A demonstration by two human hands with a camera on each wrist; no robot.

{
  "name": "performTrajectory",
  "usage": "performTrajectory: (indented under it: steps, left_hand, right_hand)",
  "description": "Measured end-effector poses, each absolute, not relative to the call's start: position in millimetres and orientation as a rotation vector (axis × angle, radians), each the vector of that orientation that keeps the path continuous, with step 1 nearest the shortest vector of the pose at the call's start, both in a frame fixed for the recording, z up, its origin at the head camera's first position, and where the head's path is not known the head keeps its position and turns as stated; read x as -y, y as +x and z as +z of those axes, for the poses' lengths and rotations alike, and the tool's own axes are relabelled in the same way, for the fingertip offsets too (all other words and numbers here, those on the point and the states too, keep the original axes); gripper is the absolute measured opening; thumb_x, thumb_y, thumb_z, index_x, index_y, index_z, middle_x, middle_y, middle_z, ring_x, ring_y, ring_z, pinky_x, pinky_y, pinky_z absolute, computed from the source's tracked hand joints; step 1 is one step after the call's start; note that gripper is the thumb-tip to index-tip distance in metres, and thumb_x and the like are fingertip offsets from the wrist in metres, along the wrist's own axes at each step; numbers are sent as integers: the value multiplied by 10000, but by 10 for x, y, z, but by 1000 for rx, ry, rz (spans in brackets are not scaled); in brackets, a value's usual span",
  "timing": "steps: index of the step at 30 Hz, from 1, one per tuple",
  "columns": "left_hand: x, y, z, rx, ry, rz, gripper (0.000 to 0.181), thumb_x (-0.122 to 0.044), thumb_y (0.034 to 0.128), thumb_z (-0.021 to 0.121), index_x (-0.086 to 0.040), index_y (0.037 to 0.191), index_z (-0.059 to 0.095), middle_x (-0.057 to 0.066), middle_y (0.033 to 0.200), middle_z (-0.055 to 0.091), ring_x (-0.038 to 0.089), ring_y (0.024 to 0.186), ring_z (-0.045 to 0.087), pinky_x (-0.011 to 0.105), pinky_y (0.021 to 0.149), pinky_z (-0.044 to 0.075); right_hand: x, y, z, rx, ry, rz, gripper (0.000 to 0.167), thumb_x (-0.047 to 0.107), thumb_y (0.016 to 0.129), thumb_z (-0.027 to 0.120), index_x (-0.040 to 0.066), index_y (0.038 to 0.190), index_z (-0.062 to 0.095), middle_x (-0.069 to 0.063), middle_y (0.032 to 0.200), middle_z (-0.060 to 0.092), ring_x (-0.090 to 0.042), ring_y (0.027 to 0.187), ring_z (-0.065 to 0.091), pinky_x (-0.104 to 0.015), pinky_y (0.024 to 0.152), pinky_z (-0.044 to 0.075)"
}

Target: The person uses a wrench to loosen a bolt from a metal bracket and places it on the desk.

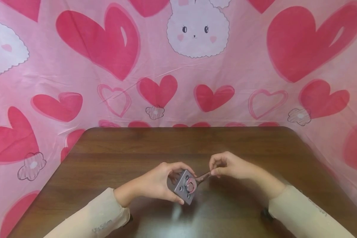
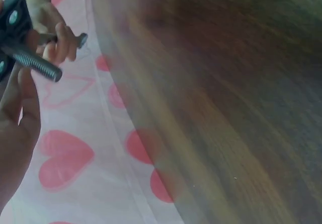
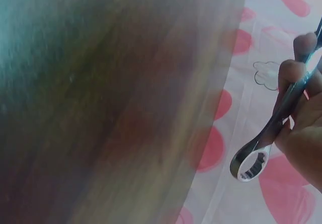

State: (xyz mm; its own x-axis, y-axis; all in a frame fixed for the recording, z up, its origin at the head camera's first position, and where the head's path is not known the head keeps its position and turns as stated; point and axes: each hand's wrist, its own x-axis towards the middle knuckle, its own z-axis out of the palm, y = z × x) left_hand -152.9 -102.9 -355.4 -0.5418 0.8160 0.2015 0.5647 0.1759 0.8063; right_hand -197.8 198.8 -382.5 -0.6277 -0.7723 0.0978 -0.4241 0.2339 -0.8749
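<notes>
In the head view my left hand [image 1: 154,183] grips a grey metal block [image 1: 181,188] with several holes, thumb at the lower edge and fingers over the top. A large bolt head sits in the block's face. The bolt's threaded shank [image 2: 37,63] juts from the other side in the left wrist view. My right hand [image 1: 230,167] pinches a metal wrench [image 1: 204,178], which reaches from the fingers to the bolt head. In the right wrist view, a ring end [image 3: 250,164] of the wrench sticks out past the fingers; its opposite end leaves the frame.
Beneath both hands lies a dark brown wooden table [image 1: 131,142] with rounded far corners. A pink cloth [image 1: 184,69] printed with hearts and rabbit faces hangs behind it and along the sides. Light sleeves [image 1: 92,211] cover both forearms.
</notes>
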Motion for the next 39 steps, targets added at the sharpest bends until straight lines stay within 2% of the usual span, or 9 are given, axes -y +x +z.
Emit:
performTrajectory:
  steps: [6, 11, 18, 21, 25, 31, 39]
  left_hand:
    - [967, -1555, -3549, -2046, 1325, 1188, 651, -140, 702, 902, -121, 1258, 564, 48, 1061, 732, 9, 890, 687, 222, 803, 586]
    - [931, -1578, -3591, -1969, 1314, 1169, 642, -105, 704, 894, -98, 1251, 558, 73, 1085, 733, -1, 886, 682, 228, 814, 589]
    - [985, -1545, -3633, -2056, 1241, 1277, 660, -98, 690, 901, -110, 1257, 564, 87, 1072, 732, 22, 878, 692, 252, 762, 602]
    - [1033, -1532, -3635, -2138, 1199, 1334, 677, -103, 676, 908, -129, 1262, 569, 70, 1050, 739, 35, 857, 695, 261, 728, 603]
    - [1076, -1522, -3635, -2276, 1121, 1425, 698, -112, 656, 920, -165, 1263, 580, 41, 1015, 742, 55, 806, 695, 267, 691, 594]
    - [1068, -1522, -3644, -2459, 961, 1657, 716, -70, 647, 920, -184, 1270, 586, 40, 1082, 737, 85, 848, 711, 276, 696, 600]
    - [978, -1549, -3645, -2700, 834, 1902, 733, -39, 645, 918, -156, 1278, 569, 49, 1184, 729, 109, 877, 701, 251, 718, 602]
  right_hand:
    - [-1992, -2017, -3775, -2121, -1157, -1260, 73, 92, 917, 693, 46, 880, 650, -168, 694, 618, -315, 621, 584, -370, 592, 562]
    - [-1987, -2046, -3685, -2140, -1173, -1186, 90, 128, 903, 718, 65, 884, 657, -126, 712, 631, -292, 646, 595, -327, 612, 566]
    - [-2035, -2081, -3609, -2214, -1150, -1183, 92, 130, 895, 729, 69, 882, 660, -97, 725, 637, -116, 670, 590, -264, 613, 545]
    - [-2093, -2074, -3629, -2256, -1116, -1219, 84, 97, 884, 736, 76, 916, 662, -90, 789, 684, -89, 736, 623, -275, 685, 565]
    - [-2168, -2037, -3682, -2334, -1094, -1255, 172, 57, 856, 753, 95, 993, 657, -77, 901, 735, -91, 830, 661, -273, 812, 571]
    - [-2165, -1916, -3772, -2488, -998, -1424, 180, 48, 861, 744, 68, 1019, 660, -73, 900, 732, -80, 828, 676, -237, 748, 541]
    - [-1915, -1680, -3794, -2503, -741, -1713, 140, 36, 913, 681, -5, 1035, 626, 31, 876, 715, -68, 762, 663, -256, 682, 553]
